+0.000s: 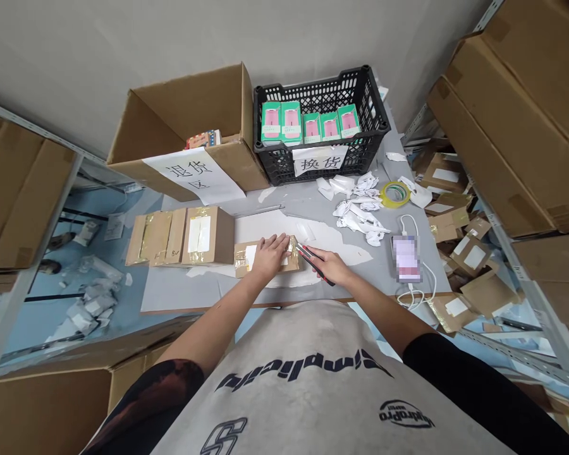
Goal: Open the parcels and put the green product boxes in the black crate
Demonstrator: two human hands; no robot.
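Observation:
A small taped cardboard parcel (243, 258) lies on the grey table (180, 287) in front of me. My left hand (269, 254) rests flat on top of it, fingers stretched out and pressing it down. My right hand (330, 265) is closed round a red and black utility knife (309, 255), whose tip touches the parcel's right end.
Taped parcels (180, 237) lie to the left. A big open carton (189, 133) and a black crate (320, 123) of green boxes stand at the back. Crumpled paper (358, 205), a tape roll (395, 193) and a phone (406, 258) lie to the right; parcels (459, 253) are piled beyond the edge.

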